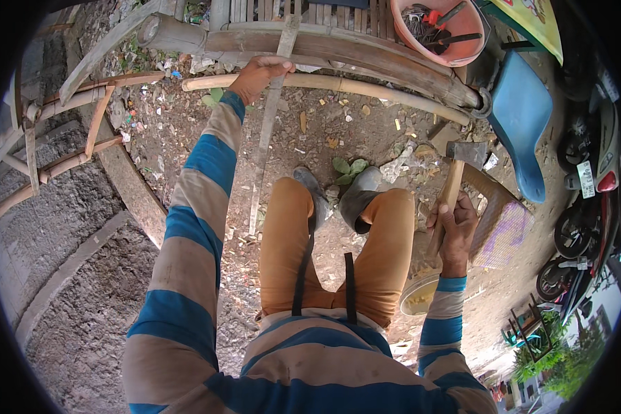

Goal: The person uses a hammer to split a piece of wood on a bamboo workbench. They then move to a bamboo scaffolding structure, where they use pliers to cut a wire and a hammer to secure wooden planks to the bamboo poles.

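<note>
Wooden slat (268, 130) in grip: the left hand (255, 77), thumb and fingers closed on its upper part, is the nearer of the two. Its long axis runs from just past 12 o'clock to just past 6, the top crossing in view a bamboo bench (359, 52) (contact cannot be told). The right hand (459, 224) curls snugly around a hatchet (452, 183), the slat well apart toward 10 o'clock.
</note>
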A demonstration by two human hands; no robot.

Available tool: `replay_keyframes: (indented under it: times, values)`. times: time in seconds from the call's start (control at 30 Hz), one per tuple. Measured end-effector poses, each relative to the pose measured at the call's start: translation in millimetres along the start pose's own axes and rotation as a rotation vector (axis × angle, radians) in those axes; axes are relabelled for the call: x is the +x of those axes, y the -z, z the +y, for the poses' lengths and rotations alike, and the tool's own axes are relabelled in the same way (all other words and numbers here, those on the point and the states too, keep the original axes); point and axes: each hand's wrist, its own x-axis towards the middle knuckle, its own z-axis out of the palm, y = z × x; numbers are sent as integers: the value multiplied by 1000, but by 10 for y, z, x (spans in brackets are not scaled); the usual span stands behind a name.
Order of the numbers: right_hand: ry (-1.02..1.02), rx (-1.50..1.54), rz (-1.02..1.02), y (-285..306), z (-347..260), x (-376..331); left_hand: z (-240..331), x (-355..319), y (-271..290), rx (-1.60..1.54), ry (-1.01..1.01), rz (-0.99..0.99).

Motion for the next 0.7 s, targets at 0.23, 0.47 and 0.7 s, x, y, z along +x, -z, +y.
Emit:
replay_keyframes:
  times: [0.23, 0.47, 0.7]
  values:
    - [224, -76, -51, -819, 175, 805, 26, -267, -457, 311, -540, 777]
    - [660, -254, -85, -1450, 108, 1894, 97, -188, -723, -134, -482, 630]
    - [1187, -633, 134, -1731, 214, 2826, -25, -21, -529, -381, -638, 344]
